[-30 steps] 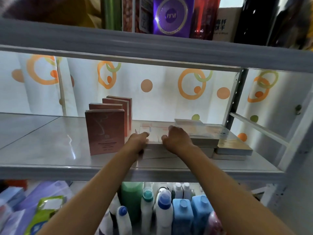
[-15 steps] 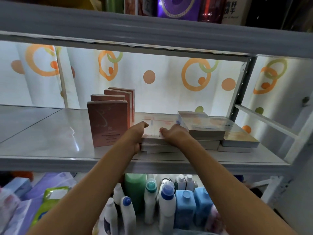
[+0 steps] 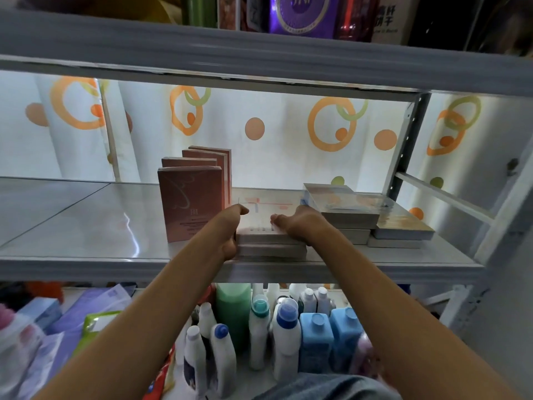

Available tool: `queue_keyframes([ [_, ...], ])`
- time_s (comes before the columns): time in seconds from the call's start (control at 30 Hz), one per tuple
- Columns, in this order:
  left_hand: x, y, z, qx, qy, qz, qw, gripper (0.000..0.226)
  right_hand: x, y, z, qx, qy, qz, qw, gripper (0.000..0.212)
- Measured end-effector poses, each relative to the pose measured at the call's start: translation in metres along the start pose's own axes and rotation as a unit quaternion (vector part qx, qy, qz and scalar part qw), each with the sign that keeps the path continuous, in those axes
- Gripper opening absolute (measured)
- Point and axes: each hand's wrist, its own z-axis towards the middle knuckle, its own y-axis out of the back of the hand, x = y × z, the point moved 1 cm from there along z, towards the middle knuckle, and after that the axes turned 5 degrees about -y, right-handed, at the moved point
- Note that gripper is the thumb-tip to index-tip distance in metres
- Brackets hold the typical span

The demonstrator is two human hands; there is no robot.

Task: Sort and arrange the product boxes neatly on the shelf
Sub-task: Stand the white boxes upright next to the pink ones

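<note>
Head view, nearest first: grey fabric [image 3: 326, 386] at bottom edge. Below the working level, crowded lower tier of plastic bottles [image 3: 284, 330], white with blue and teal caps, two squat blue ones, one tall green [image 3: 233, 310]; purple and green packets [image 3: 95, 321] to the left. Two bare forearms reaching up and forward onto grey glossy shelf [image 3: 86, 226]. Left hand [image 3: 232, 226] clamped on left end of top flat box [image 3: 264, 215] of a low stack, thumb on the lid, fingers curled down over the side. Right hand [image 3: 297, 223] gripping right end of same box, thumb on the lid, fingers hidden beyond. Box pale, marked with faint red and blue lines, lying flat on two more grey boxes [image 3: 272, 251] near shelf's front edge. Just left, touching or nearly so: four upright pink boxes [image 3: 190, 203] standing in staggered row, front one facing camera. Just right: second stack of flat boxes [image 3: 346, 209], clear-wrapped, top one askew; further right, lower pile [image 3: 403, 226] beside dark perforated upright post [image 3: 406, 145]. Behind, white curtain [image 3: 277, 140] printed with orange and green rings and dots. Overhead, upper shelf [image 3: 259, 50] carrying purple carton [image 3: 302, 13] and other packages, partly cropped.
</note>
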Motion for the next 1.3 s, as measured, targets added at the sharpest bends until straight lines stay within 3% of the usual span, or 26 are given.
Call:
queue_keyframes([
  [0.1, 0.003, -0.005, -0.006, -0.003, 0.0, -0.011, 1.0, 0.032, -0.007, -0.002, -0.003, -0.005, 0.013, -0.015, 1.0, 0.074],
  [0.3, 0.009, -0.013, -0.021, -0.058, -0.02, 0.035, 0.998, 0.025, -0.017, 0.003, -0.006, -0.006, -0.003, 0.08, 0.997, 0.073],
  [0.57, 0.031, -0.011, -0.035, -0.042, -0.119, 0.157, 0.98, 0.047, -0.036, 0.002, -0.021, -0.055, -0.027, 0.177, 0.982, 0.055],
  [0.73, 0.035, -0.007, -0.045, -0.046, -0.205, 0.205, 0.956, 0.07, -0.04, 0.004, -0.029, -0.02, -0.069, 0.277, 0.958, 0.056],
  [0.87, 0.03, -0.005, -0.055, -0.024, -0.257, 0.224, 0.94, 0.083, -0.043, 0.002, -0.036, -0.009, -0.065, 0.287, 0.956, 0.058],
  [0.97, 0.033, 0.001, -0.061, -0.008, -0.274, 0.26, 0.926, 0.093, -0.046, 0.001, -0.039, -0.013, -0.013, 0.251, 0.968, 0.051],
  [1.03, 0.039, 0.004, -0.063, 0.011, -0.266, 0.262, 0.928, 0.09, -0.046, 0.001, -0.042, -0.034, 0.026, 0.183, 0.982, 0.049],
  [1.13, 0.045, 0.008, -0.06, 0.024, -0.245, 0.236, 0.94, 0.065, -0.041, 0.007, -0.04, -0.091, 0.055, 0.108, 0.988, 0.041],
  [1.3, 0.045, 0.011, -0.055, 0.004, -0.272, 0.282, 0.92, 0.065, -0.031, 0.02, -0.033, -0.01, -0.011, 0.309, 0.951, 0.035],
])
